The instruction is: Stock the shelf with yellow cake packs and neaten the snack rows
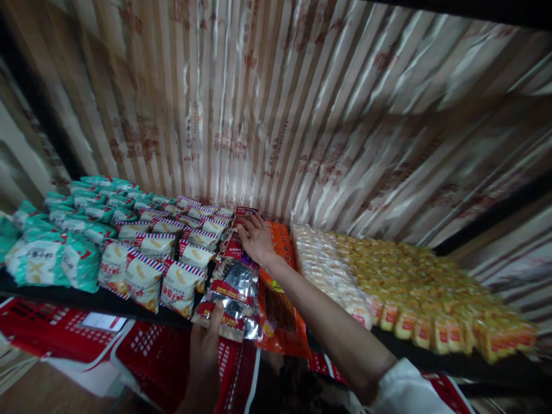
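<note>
A row of dark red and silver snack packets [233,284] lies overlapping on the shelf, running from its back to its front edge. My left hand [204,351] grips the front packet, thumb on top; its other fingers are hidden underneath. Farther back, my right hand [256,238] rests flat on the packets with its fingers stretched out. Beneath my right wrist and forearm are orange packets [282,316] with brown sticks showing through. White snack bags with striped tops [144,276] stand close on the left.
Teal bags [80,259] fill the shelf's left end. White-wrapped pieces [319,259] and many yellow-wrapped pieces [414,287] cover the right. Red baskets [150,356] sit below the shelf edge, a white phone-like object [103,322] on one. A pleated printed sheet [259,115] forms the back.
</note>
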`<state>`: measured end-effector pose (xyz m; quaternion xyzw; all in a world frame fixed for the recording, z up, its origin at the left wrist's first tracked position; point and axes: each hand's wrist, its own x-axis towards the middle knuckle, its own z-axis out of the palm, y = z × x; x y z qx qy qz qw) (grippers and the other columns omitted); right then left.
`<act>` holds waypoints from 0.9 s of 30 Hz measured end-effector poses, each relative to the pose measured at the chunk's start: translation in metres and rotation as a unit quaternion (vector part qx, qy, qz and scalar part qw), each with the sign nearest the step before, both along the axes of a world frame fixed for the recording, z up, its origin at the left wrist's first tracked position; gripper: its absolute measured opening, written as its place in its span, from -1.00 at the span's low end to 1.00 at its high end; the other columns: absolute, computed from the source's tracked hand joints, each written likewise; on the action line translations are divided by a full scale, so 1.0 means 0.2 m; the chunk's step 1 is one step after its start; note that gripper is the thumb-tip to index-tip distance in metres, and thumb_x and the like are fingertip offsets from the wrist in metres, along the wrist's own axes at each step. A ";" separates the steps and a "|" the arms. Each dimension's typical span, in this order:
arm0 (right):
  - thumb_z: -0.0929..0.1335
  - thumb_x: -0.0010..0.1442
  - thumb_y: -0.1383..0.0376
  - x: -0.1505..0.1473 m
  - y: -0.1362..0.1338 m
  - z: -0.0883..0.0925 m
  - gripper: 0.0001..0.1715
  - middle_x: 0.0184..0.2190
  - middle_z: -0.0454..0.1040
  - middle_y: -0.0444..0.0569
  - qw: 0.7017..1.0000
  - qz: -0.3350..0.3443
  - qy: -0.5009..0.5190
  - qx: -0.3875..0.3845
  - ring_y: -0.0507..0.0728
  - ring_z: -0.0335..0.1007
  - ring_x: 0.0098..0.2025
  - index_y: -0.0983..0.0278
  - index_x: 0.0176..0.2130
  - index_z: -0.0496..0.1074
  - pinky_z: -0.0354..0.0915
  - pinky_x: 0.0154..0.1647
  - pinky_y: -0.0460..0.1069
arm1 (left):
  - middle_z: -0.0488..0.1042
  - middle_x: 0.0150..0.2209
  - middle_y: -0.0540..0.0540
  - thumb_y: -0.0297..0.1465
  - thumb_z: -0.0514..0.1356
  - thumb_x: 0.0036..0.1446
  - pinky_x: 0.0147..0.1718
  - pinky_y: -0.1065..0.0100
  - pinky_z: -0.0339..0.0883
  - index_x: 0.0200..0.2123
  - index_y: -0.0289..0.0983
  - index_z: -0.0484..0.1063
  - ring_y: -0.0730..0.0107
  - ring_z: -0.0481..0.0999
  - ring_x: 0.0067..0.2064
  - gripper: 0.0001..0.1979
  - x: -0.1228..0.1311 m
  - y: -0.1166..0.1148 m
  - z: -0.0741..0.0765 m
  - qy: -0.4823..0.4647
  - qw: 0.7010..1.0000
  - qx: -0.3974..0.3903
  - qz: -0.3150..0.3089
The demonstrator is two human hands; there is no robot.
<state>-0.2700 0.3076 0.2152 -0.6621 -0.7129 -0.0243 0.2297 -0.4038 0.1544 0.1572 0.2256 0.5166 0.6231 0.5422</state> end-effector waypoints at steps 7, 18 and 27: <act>0.17 0.26 0.26 -0.04 -0.05 0.09 -0.65 -0.07 0.49 -0.02 0.990 0.137 -0.032 0.023 0.07 0.19 0.15 0.27 -0.13 0.48 -0.19 0.30 0.08 | 0.53 -0.18 -0.19 -0.23 0.28 -0.05 -0.09 0.22 0.37 -0.15 -0.26 0.45 0.10 0.48 -0.05 -0.63 0.00 0.01 0.00 -0.008 1.000 -0.019 -0.006; 0.20 0.25 0.21 -0.26 -0.14 0.16 -0.65 -0.28 0.55 0.04 0.932 0.270 -0.218 -0.101 0.17 0.38 -0.07 0.29 -0.31 0.51 -0.01 0.17 0.14 | 0.54 -0.19 -0.16 -0.22 0.29 -0.09 -0.07 0.19 0.35 -0.13 -0.29 0.43 0.09 0.48 -0.05 -0.57 -0.02 0.01 0.00 -0.029 0.999 -0.035 -0.027; 0.13 0.30 0.04 -0.30 -0.13 0.14 -0.43 -0.34 0.56 0.13 0.928 0.239 -0.253 -0.129 0.18 0.47 -0.22 0.35 -0.29 0.52 0.00 0.14 0.18 | 0.55 -0.22 -0.14 -0.26 0.23 -0.06 -0.02 0.18 0.31 -0.22 -0.29 0.48 0.11 0.48 -0.03 -0.69 -0.04 0.03 -0.04 -0.007 0.999 -0.031 -0.042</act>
